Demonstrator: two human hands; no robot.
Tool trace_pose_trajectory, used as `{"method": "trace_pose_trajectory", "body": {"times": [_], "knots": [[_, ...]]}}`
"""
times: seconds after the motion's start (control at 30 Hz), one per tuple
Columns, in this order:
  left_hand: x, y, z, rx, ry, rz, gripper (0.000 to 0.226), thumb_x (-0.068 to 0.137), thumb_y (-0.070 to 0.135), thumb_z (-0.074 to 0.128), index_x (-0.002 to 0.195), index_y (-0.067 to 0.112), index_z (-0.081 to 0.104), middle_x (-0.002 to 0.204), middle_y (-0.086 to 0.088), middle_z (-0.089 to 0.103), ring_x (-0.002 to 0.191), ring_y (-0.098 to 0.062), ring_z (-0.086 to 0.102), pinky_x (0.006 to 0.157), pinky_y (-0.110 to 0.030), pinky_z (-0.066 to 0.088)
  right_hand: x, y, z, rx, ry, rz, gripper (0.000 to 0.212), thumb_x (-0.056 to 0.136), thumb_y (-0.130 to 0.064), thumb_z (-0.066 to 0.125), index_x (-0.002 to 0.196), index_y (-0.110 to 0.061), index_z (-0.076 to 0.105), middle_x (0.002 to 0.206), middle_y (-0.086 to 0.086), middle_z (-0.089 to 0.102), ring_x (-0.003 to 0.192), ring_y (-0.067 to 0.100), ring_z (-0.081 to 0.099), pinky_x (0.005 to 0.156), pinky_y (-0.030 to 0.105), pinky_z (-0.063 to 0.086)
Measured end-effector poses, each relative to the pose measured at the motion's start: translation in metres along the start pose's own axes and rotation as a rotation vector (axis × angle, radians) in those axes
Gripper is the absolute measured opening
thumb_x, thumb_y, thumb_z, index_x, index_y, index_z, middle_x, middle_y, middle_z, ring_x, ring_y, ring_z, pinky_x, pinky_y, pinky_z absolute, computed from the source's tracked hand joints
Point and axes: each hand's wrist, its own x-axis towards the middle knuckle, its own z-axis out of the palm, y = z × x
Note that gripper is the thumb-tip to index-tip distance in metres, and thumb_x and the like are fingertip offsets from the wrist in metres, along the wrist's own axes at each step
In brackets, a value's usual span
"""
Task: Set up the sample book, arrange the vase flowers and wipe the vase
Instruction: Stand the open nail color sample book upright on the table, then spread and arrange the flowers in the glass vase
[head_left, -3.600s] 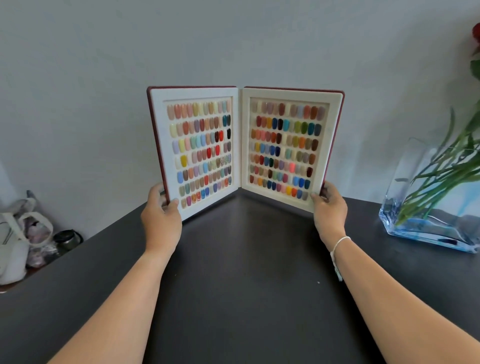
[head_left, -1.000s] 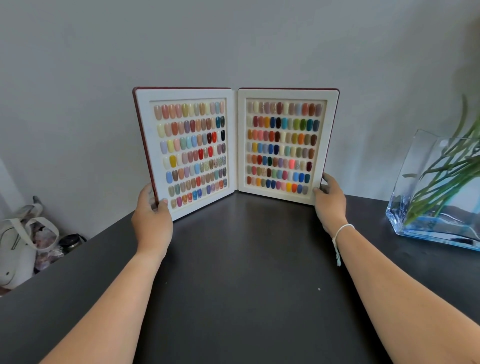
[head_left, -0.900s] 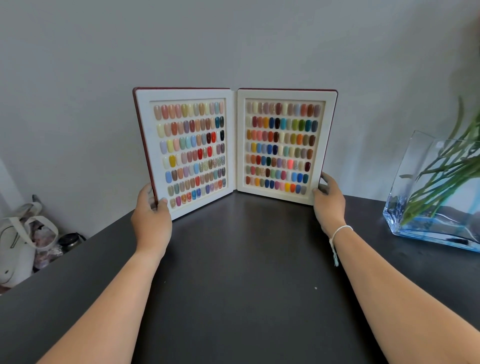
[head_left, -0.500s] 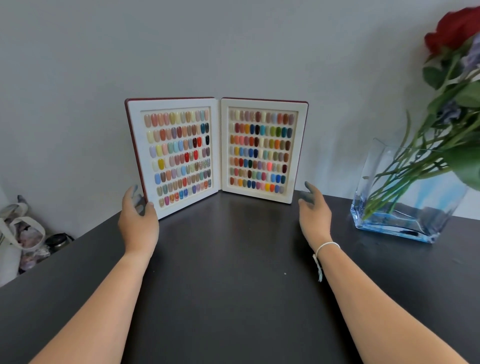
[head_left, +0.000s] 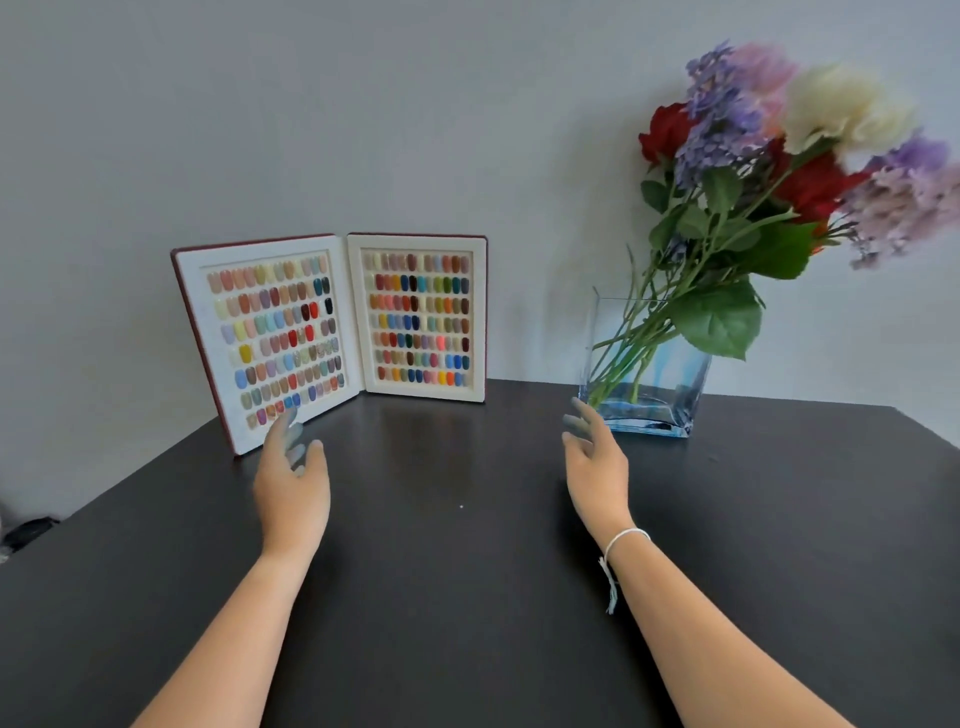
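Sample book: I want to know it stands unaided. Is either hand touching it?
Apart. The head view shows the left hand and right hand open above the table, short of the upright sample book.

We see the fingertips (head_left: 284, 426) of the left hand (head_left: 292, 486) blurred, and they cover the lowest chips at the 6 o'clock corner of the sample book (head_left: 332, 332). The right hand (head_left: 597, 462) has blurred fingers too, in front of the vase (head_left: 670, 384) corner. The flowers (head_left: 789, 150) are soft at 2 o'clock, and the frame edge cuts the pink ones at 3 o'clock. At 9 o'clock a dark object (head_left: 28, 530) is too unclear to name.
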Motion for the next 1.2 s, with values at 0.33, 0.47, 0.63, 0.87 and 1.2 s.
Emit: {"method": "trace_pose_trajectory", "body": {"times": [0.33, 0.47, 0.63, 0.87, 1.2], "knots": [[-0.05, 0.054, 0.079, -0.027, -0.333, 0.127, 0.043, 0.092, 0.014, 0.048, 0.133, 0.027, 0.041, 0.139, 0.0, 0.047, 0.12, -0.01, 0.046, 0.095, -0.024, 0.035, -0.001, -0.013, -0.096, 0.113, 0.206, -0.058, 0.038, 0.09, -0.007, 0.048, 0.121, -0.03, 0.051, 0.11, -0.006, 0.062, 0.098, 0.004, 0.057, 0.066, 0.003, 0.043], [-0.054, 0.086, 0.122, -0.027, -0.421, 0.23, 0.042, 0.091, 0.018, 0.049, 0.132, 0.027, 0.042, 0.141, 0.001, 0.044, 0.124, -0.014, 0.045, 0.092, -0.021, 0.036, 0.018, -0.026, -0.134, 0.157, 0.296, -0.13, 0.035, 0.09, -0.009, 0.05, 0.114, -0.034, 0.054, 0.105, -0.008, 0.064, 0.098, 0.008, 0.059, 0.08, 0.014, 0.046], [-0.045, 0.128, 0.178, -0.051, -0.513, 0.382, 0.04, 0.091, 0.019, 0.051, 0.13, 0.024, 0.044, 0.137, 0.001, 0.048, 0.116, -0.009, 0.047, 0.078, 0.002, 0.033, 0.056, -0.043, -0.17, 0.275, 0.36, -0.142, 0.029, 0.09, -0.013, 0.05, 0.112, -0.031, 0.054, 0.113, 0.002, 0.062, 0.104, 0.02, 0.059, 0.092, 0.036, 0.047], [-0.036, 0.177, 0.256, -0.098, -0.618, 0.522, 0.039, 0.089, 0.019, 0.055, 0.127, 0.02, 0.05, 0.13, -0.003, 0.055, 0.105, -0.007, 0.049, 0.073, 0.003, 0.036, 0.114, -0.052, -0.173, 0.32, 0.283, -0.163, 0.028, 0.09, -0.018, 0.052, 0.116, -0.027, 0.053, 0.115, 0.003, 0.058, 0.109, 0.022, 0.056, 0.097, 0.038, 0.045], [-0.024, 0.194, 0.32, -0.089, -0.572, 0.585, 0.038, 0.085, 0.014, 0.06, 0.123, 0.013, 0.057, 0.119, -0.005, 0.063, 0.101, -0.011, 0.056, 0.086, -0.019, 0.042, 0.164, -0.053, -0.153, 0.46, 0.244, -0.144, 0.04, 0.085, -0.019, 0.059, 0.125, -0.016, 0.053, 0.119, 0.004, 0.063, 0.101, 0.011, 0.062, 0.078, 0.017, 0.053]]}}
